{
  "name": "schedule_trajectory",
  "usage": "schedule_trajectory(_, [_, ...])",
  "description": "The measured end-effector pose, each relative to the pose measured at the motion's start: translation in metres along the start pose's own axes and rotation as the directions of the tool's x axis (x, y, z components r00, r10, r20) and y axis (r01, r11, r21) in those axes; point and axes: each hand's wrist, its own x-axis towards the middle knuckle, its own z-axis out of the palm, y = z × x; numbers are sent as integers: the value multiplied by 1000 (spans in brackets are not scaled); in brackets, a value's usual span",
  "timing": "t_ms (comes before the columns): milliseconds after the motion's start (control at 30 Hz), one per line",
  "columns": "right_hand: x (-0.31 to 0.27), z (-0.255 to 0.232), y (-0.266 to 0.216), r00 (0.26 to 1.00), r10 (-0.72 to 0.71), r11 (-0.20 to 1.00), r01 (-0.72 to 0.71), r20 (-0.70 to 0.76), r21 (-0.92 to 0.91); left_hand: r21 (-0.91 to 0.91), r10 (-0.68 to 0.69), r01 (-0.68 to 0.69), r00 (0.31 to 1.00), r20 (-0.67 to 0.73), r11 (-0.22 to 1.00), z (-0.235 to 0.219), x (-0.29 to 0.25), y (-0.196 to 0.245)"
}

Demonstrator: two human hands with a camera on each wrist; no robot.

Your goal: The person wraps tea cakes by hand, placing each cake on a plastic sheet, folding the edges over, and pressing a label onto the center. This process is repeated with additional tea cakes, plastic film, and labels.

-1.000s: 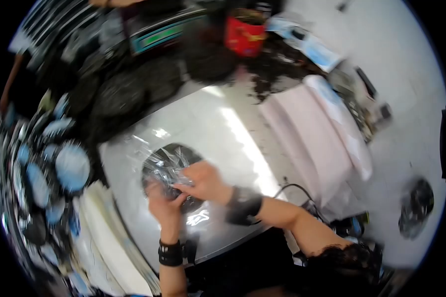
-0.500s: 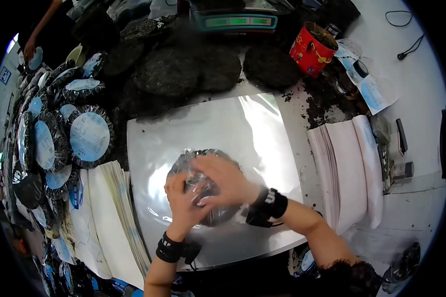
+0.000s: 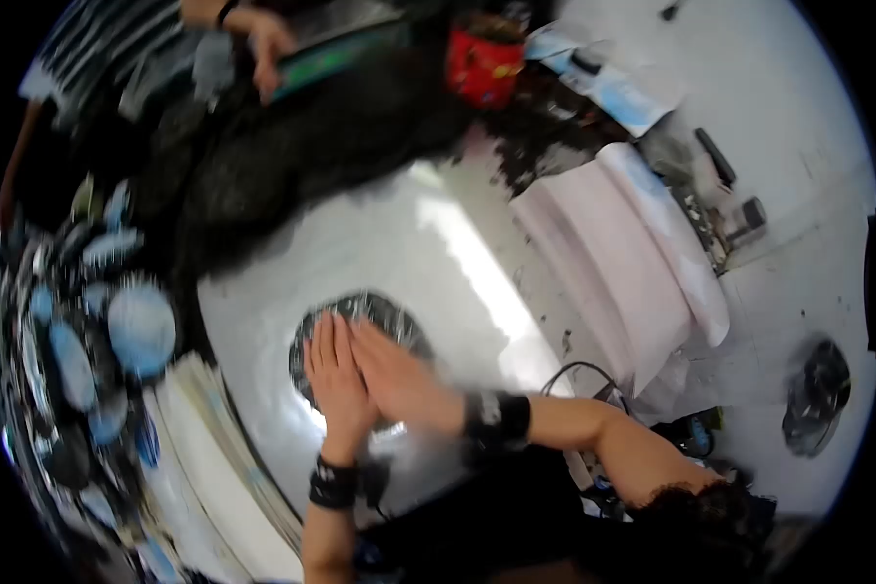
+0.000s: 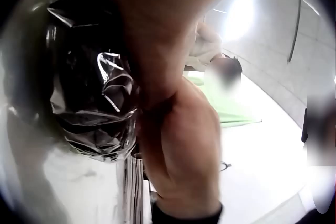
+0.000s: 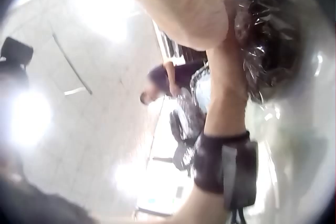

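Note:
A dark round cake (image 3: 399,316) wrapped in clear, crinkled film lies on a shiny pale sheet (image 3: 263,263) in the head view. My left hand (image 3: 341,389) rests on its top with straight fingers side by side. Against it lies my right hand (image 3: 404,384), also straight-fingered, slanting in from the right; the fingertips of both hands meet over the cake. The hands hide the cake's middle and near part. In the left wrist view the glossy wrapped side of the cake (image 4: 86,87) shows beside the hands, and the right wrist view shows its wrinkled film (image 5: 270,45) too.
Stacked pale paper (image 3: 219,467) lies to the left, pinkish sheets (image 3: 613,263) to the right. Several wrapped cakes with blue labels (image 3: 142,329) pile up at far left. Behind are dark unwrapped cakes (image 3: 253,180), a red tin (image 3: 484,73) and another person's hand (image 3: 268,47) by a scale (image 3: 336,63).
My fingers were bunching the film at the cake's middle; now both hands lie flattened over it. The head view has swung round and back. Another person's hand has reached in near the scale.

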Motion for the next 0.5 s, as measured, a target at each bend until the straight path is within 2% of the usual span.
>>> schedule_trajectory(33, [-1,-38,-5,988,-154,954,157,33,-256,46,42,-43,999,27,998,-10,4,11])
schedule_trajectory(67, [5,-50,0,978,18,998,-6,207,-57,70,46,-52,995,84,996,-19,8,15])
schedule_trajectory(100, [12,-58,8,900,131,971,-200,415,129,93,27,-41,989,145,995,-23,10,18])
schedule_trajectory(167, [56,-59,23,887,104,976,-178,450,127,-27,17,-14,994,112,1000,-25,11,16])
schedule_trajectory(200, [62,-46,23,851,155,940,-284,501,191,-101,11,0,994,109,995,-22,11,18])
schedule_trajectory(233, [48,-5,26,933,201,925,-281,299,256,-44,26,-21,992,123,999,-17,10,21])
schedule_trajectory(300, [26,-30,48,975,71,898,-155,213,412,70,13,-21,993,120,997,-9,5,28])
schedule_trajectory(333, [21,-62,71,939,81,666,-301,334,683,98,11,-27,987,160,995,-11,3,29])
schedule_trajectory(367, [7,-85,117,875,273,596,-481,401,644,129,4,-29,983,185,991,-13,6,31])
schedule_trajectory(400, [-14,-112,173,958,274,958,-265,-83,108,161,-8,-26,978,208,987,-13,9,33])
schedule_trajectory(433, [-1,-191,207,819,574,812,-568,-2,136,157,-7,-26,979,206,987,-12,10,34])
schedule_trajectory(467, [-10,-250,202,821,553,729,-559,-141,-396,157,-5,-29,978,208,987,-13,11,34])
schedule_trajectory(500, [-52,-262,326,742,499,635,-665,-448,-394,160,-2,-32,979,206,987,-13,11,35])
